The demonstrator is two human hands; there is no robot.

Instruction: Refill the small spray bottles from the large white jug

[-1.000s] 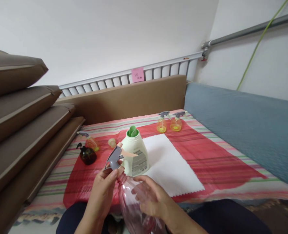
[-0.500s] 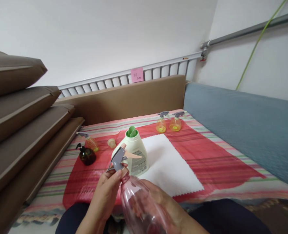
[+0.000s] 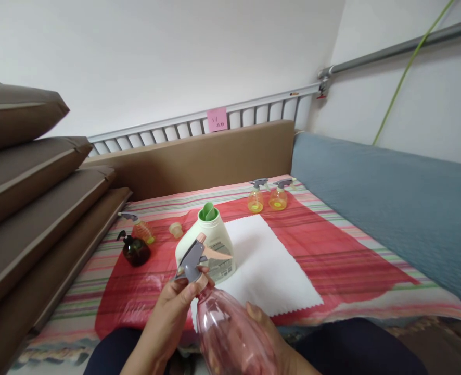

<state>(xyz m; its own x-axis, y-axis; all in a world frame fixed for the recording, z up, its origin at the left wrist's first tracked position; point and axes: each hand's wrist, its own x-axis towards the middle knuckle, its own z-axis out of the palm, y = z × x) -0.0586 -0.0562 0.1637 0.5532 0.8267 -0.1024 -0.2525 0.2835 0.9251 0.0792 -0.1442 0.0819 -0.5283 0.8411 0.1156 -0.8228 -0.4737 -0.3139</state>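
A pink see-through spray bottle is tilted in front of me, its grey spray head with a peach trigger at the neck. The fingers of my left hand are closed round the collar under that head. Lower down, my right hand grips the side of the bottle's body, its fingers partly hidden behind it. Just beyond stands a pale green detergent jug with an open top and green spout. A white scalloped sheet lies beside the jug.
Two small yellow spray bottles stand at the back right. To the left are a dark pump bottle, another yellow spray bottle and a translucent cap. Red film covers the striped cloth. Cushions are stacked at left.
Both hands still hold the spray bottle. My right hand has shifted slightly on its body, and the spray head has turned a little. The whole view has slid slightly left.
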